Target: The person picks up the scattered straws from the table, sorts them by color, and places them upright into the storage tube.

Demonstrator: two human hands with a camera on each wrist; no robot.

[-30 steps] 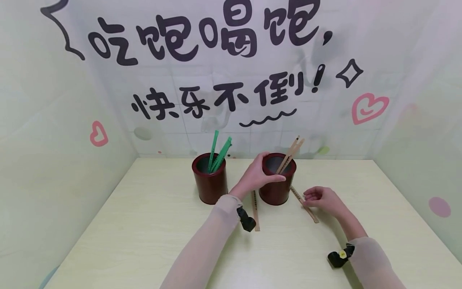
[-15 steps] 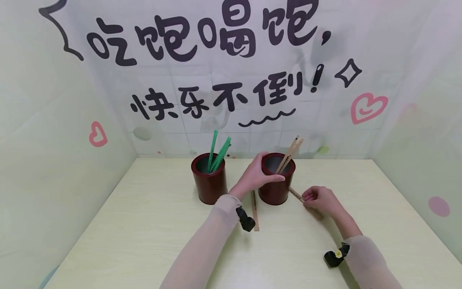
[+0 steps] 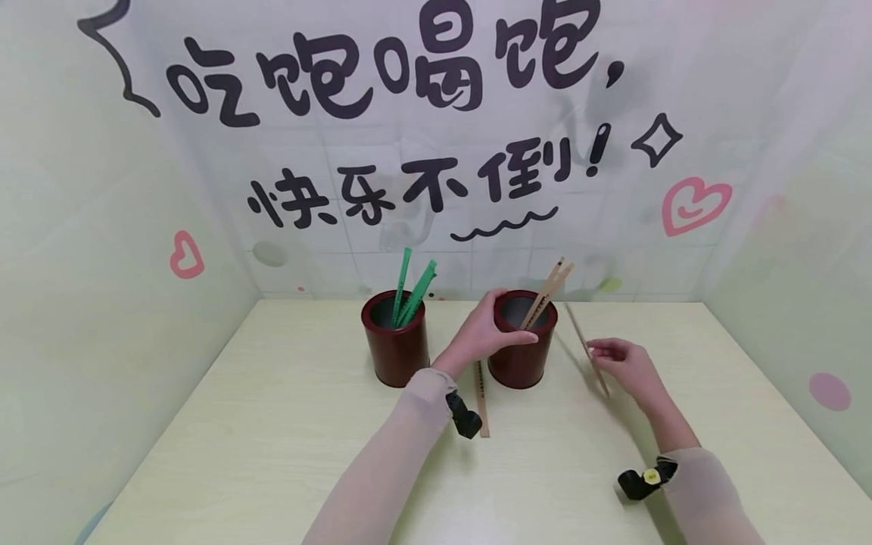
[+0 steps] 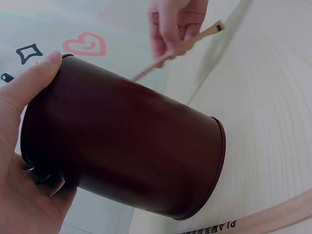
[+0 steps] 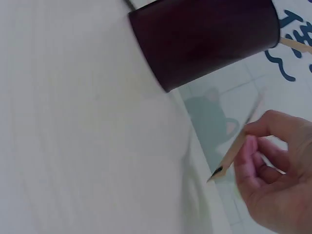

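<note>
My left hand (image 3: 485,329) grips the right-hand dark red round pot (image 3: 519,369) near its rim, thumb across the front. Two tan straws (image 3: 547,291) in printed wrappers lean inside that pot. To its right, my right hand (image 3: 623,365) pinches another tan wrapped straw (image 5: 228,160) between thumb and fingers. This straw is tilted and raised off the table, apart from the pot in the head view. In the left wrist view, the pot (image 4: 126,141) overlaps the far end of the held straw (image 4: 209,32).
One more tan wrapped straw (image 3: 482,401) lies on the pale table (image 3: 272,454) beside the gripped pot. A second dark red pot (image 3: 398,356) with several green straws (image 3: 417,294) stands to the left. A printed white wall sheet (image 3: 306,261) hangs behind.
My right hand has picked the tan wrapped straw up from the table and swung it more upright, moving slightly right and away from me. My left hand keeps its grip on the pot.
</note>
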